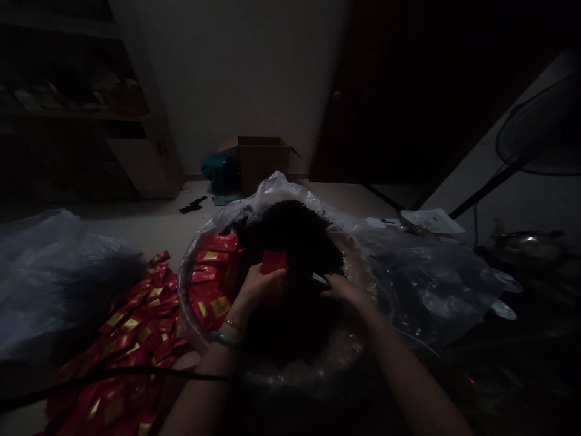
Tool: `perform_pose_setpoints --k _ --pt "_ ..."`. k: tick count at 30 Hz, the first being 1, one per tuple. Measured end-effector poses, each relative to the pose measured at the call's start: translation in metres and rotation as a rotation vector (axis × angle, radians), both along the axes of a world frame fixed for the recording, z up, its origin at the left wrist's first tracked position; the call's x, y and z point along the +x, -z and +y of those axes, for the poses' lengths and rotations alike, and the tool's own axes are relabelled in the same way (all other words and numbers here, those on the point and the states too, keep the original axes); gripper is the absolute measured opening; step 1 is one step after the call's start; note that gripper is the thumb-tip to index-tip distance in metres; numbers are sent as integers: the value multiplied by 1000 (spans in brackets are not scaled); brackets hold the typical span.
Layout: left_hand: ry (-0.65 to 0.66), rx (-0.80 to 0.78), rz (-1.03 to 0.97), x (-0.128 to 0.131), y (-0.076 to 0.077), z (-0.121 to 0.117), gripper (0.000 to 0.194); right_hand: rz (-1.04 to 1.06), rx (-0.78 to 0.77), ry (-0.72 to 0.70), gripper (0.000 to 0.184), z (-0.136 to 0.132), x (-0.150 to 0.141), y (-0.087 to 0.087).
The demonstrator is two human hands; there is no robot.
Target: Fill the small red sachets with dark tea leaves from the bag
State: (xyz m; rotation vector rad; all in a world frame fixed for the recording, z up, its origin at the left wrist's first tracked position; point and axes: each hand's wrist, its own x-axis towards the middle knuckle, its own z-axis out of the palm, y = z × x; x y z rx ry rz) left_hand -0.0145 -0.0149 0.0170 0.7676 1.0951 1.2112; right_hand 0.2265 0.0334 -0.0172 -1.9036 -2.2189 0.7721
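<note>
My left hand (261, 284) is closed on a small red packet (273, 262), holding it upright over a heap of dark loose material (295, 242). That heap lies in a large clear plastic bag (281, 191) lining a round basin. My right hand (341, 287) is just right of the packet, fingers closed on a small pale tool (319, 278) whose shape I cannot make out in the dim light. More red packets with gold labels (213, 278) are stacked inside the basin at its left side.
Several red and gold packets (131, 333) are spread on the floor at the left. A crumpled clear bag (49, 272) lies further left. A cardboard box (258, 157) stands by the back wall, a fan (540, 130) at the right, shelves (68, 109) at the back left.
</note>
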Motion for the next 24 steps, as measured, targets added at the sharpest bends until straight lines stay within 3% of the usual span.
perform_pose_setpoints --k 4,8,10,16,19,24 --pt "-9 7 14 0 0 0 53 123 19 -21 23 2 1 -12" --pt "-5 14 31 1 1 0 49 465 48 7 38 4 -5 -30" --pt "-5 12 46 2 2 1 47 538 70 -11 48 2 -16 -40" --pt "59 27 131 6 6 0 35 548 198 -272 35 -10 -63 -74" --pt "96 50 149 9 6 -2 26 506 153 -273 36 -12 -79 -83" --pt "105 99 149 12 3 -4 24 529 122 -239 24 -9 -86 -83"
